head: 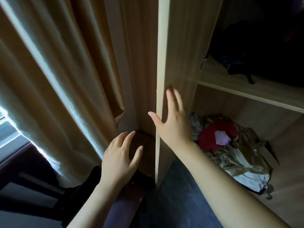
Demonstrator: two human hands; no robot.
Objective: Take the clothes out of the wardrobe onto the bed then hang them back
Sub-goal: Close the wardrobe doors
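Observation:
The light wooden wardrobe door stands open, its pale edge running down the middle of the view. My right hand lies flat against the door's inner face, fingers straight, thumb spread across the edge. My left hand hovers open to the left of the door, fingers spread, holding nothing. Inside the wardrobe, a heap of clothes in red, lilac and olive lies on the bottom compartment's floor. Dark clothes sit on the shelf above, mostly lost in shadow.
A tan curtain hangs at the left, with bright window light at its lower edge. A dark chair stands at the lower left. Dark wood and dark floor lie below the door.

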